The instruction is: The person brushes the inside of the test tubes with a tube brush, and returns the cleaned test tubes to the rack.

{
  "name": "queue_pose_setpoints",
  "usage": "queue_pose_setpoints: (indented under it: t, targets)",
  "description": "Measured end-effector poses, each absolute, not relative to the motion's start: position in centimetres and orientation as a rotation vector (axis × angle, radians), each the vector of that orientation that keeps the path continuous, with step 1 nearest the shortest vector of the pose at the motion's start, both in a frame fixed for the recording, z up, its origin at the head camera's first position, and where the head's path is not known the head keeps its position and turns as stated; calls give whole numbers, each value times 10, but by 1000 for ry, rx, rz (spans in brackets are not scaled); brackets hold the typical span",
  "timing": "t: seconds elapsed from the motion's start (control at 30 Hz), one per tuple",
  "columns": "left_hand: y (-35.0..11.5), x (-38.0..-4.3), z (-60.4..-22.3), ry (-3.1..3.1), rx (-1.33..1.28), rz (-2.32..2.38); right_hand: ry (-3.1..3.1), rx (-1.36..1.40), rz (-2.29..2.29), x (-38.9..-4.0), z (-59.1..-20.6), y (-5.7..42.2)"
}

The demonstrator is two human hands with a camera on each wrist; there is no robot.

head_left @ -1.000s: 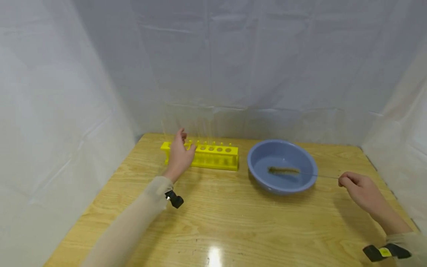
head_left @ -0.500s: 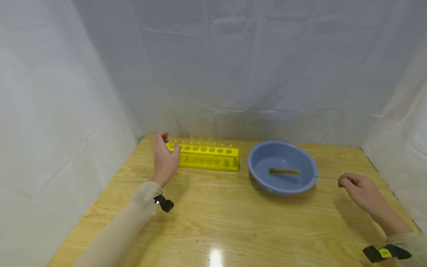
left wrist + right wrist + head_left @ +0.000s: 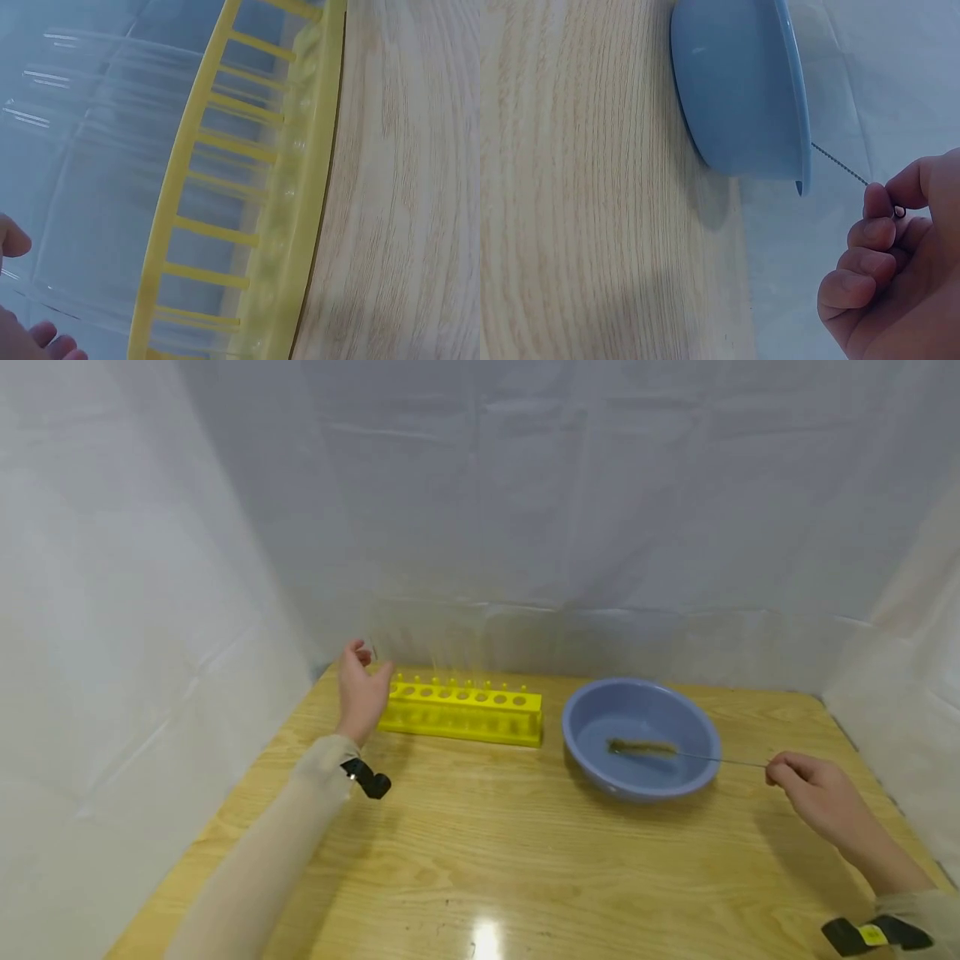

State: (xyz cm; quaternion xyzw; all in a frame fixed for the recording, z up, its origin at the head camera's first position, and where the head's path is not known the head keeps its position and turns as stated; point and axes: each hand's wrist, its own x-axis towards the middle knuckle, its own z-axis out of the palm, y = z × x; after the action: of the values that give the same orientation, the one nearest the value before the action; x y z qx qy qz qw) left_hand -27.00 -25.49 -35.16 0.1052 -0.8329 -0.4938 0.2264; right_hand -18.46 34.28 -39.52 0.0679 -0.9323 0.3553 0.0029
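My left hand is at the left end of a yellow test tube rack, its thumb and fingers spread at rack-top height. In the left wrist view, a clear glass test tube stands in the rack's end, passing between the parted thumb and fingertips. With thumb and forefinger, my right hand pinches the looped end of a test tube brush's twisted wire. The brush's brownish bristles hang over the inside of a blue basin, and the wire crosses its right rim.
Several more clear tubes stand in the rack, with a row of yellow pegs along its back. Rack and basin share a wooden table. White sheeting rises behind the table and at both sides.
My left hand has moved left along the rack, from over its left part to its left end. The right hand and the brush have stayed almost still.
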Motion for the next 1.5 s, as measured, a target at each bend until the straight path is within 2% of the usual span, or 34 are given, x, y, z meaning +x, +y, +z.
queue_pose_setpoints:
  t: [0.5,0.87,1.5]
  targets:
    - [-262,-288,-362,-2428,229,-1306,-2899,236,1124,-185,-398,344]
    - [-253,-285,-347,-2300,150,-1342,-2893,246,1113,-186,-399,344]
    - [-198,-251,-312,-2266,-360,-1027,-2865,242,1142,-187,-397,342]
